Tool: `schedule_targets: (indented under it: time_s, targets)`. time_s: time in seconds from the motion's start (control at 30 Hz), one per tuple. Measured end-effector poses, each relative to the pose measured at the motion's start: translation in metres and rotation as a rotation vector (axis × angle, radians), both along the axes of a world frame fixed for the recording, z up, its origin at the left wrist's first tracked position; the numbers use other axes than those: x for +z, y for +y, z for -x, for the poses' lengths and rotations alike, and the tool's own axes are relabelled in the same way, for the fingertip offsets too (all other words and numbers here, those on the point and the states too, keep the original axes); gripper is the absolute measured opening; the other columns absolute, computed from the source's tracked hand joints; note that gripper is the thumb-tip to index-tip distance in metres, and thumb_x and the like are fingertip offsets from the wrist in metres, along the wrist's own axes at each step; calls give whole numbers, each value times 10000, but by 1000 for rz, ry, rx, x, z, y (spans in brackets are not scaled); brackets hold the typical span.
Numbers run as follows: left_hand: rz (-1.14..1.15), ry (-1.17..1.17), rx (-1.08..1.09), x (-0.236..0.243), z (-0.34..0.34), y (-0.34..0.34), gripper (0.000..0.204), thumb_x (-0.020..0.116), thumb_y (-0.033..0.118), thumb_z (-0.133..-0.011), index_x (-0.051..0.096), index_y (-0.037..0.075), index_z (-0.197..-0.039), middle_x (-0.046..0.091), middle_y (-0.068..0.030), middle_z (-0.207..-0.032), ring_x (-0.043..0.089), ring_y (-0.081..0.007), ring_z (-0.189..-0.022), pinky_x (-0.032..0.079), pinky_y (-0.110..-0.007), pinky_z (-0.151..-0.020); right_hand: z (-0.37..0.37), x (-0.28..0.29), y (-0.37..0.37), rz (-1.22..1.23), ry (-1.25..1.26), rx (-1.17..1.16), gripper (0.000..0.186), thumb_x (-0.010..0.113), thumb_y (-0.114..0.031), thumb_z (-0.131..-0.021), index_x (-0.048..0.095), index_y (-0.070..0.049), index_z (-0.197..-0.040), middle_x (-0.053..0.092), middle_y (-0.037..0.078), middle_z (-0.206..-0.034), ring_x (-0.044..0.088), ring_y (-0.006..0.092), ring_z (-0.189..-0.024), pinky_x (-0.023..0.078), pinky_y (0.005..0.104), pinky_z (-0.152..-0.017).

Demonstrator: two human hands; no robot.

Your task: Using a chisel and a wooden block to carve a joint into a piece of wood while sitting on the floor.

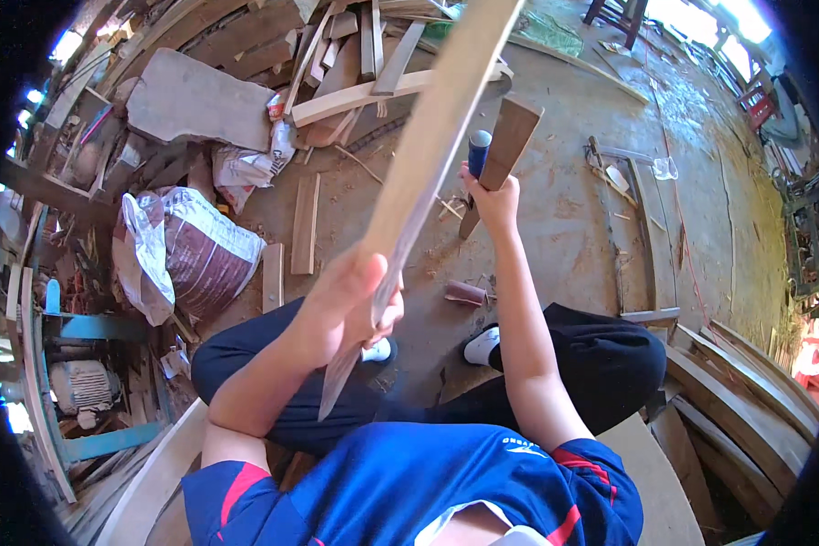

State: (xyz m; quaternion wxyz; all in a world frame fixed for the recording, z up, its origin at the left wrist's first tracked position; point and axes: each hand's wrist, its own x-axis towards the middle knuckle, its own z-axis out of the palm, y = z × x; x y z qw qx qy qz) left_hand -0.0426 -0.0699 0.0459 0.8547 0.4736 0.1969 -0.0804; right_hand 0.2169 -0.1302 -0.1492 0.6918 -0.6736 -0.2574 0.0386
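Observation:
My left hand (346, 305) is closed around a long, pale wooden strip (432, 136). The strip is tilted, with a narrow pointed lower end by my lap and its upper end past the top of the picture. Farther off and to the right, my right hand (494, 202) grips a shorter brown wooden board (511, 141). Against that board's left side shows a blue cylinder (479, 153) with a pale round end. My right fingers are at its base, and I cannot tell whether they hold it too.
A brown cylindrical roll (465, 292) lies on the floor between my feet. Stuffed sacks (211, 250), a flat slab (200, 100) and piled offcuts crowd the left. A motor (84, 387) sits lower left. At the right are a wooden frame (644, 232) and stacked curved boards (746, 400).

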Motion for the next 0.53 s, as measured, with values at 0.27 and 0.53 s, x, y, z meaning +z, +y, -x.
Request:
schedule_targets:
  time_s: [0.27,0.53]
  targets:
    - [3,-6,153,-18,6,8,542,473,605,-859,506,66,-895,494,-40,-637,475,-117,-481,382,-226,-433,3,9,7,23,-124,-41,209,699,-211,-789,665,-6,-812,596,13,-597,557,90,-557,443,272,-531]
    - [1304,57,569,-143,29,51,478,606,477,-821,481,44,-981,434,-18,-685,447,-95,-574,397,-245,-523,-1,1,13,-11,-104,1,182,689,-248,-809,703,-71,-848,629,15,-614,590,109,-553,461,271,-530]
